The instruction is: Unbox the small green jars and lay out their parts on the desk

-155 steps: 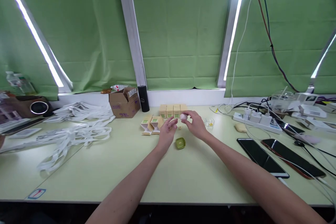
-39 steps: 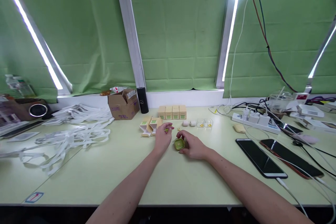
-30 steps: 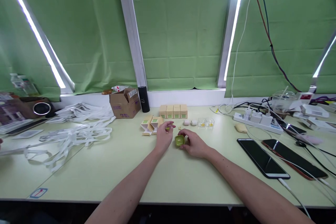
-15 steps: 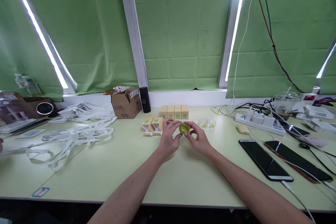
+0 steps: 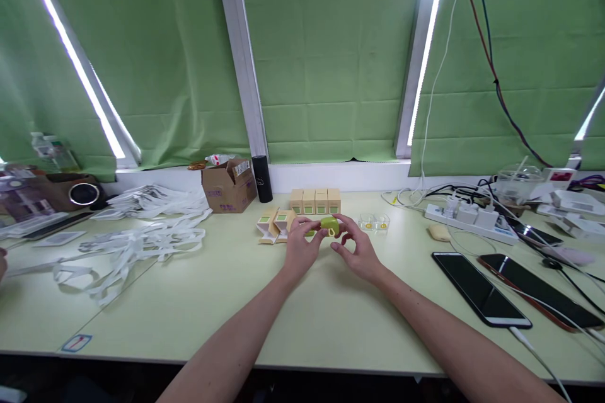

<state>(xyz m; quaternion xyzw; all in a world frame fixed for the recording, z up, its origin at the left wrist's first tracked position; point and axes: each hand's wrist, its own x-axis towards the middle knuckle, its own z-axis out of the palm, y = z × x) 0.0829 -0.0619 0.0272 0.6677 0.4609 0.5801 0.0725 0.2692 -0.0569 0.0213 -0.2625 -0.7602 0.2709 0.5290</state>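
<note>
Small green shell (image 5: 329,224) held up between the left grip (image 5: 302,245) and the right grip (image 5: 360,252).
It was rounded and smooth, with a paler loop (image 5: 332,232) at its lower edge, between the two thumbs. Left fingertips met one side, right fingers the other. Another green piece (image 5: 311,233) showed partly beside the left grip's fingers.

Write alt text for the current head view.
A person's left hand and right hand meet at a small green piece above a pale table. Small cardboard boxes stand in a row beyond; white straps lie to the left, two phones and a power strip to the right.
</note>
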